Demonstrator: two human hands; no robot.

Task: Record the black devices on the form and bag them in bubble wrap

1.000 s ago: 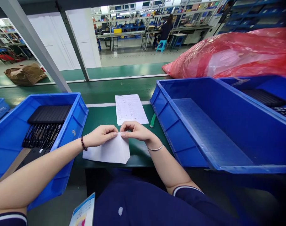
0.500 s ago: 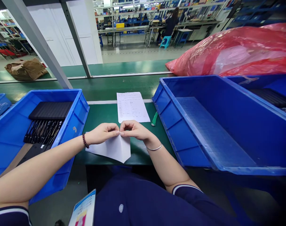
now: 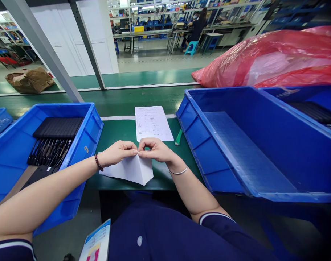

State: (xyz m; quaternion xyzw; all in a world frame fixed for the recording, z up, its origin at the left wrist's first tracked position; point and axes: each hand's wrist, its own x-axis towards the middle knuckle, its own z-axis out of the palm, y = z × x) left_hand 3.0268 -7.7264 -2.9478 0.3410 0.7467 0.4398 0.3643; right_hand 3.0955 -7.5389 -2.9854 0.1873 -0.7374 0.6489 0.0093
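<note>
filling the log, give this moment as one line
left hand: pinching paper | right hand: pinching same paper | printed sheet: beyond hands

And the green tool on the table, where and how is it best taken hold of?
Probably pinch the green tool at mid-length, across its narrow width, coming from above and slightly from the left: it is a slim piece lying on the table, and the blue bin's wall stands close on its right.

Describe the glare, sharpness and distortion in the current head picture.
All in the head view: glints on the red plastic bag; pale sheen on the green bench; left hand, right hand and creased white paper fairly sharp; large blue bin looks stretched toward the right edge; lower right corner dark.
</note>
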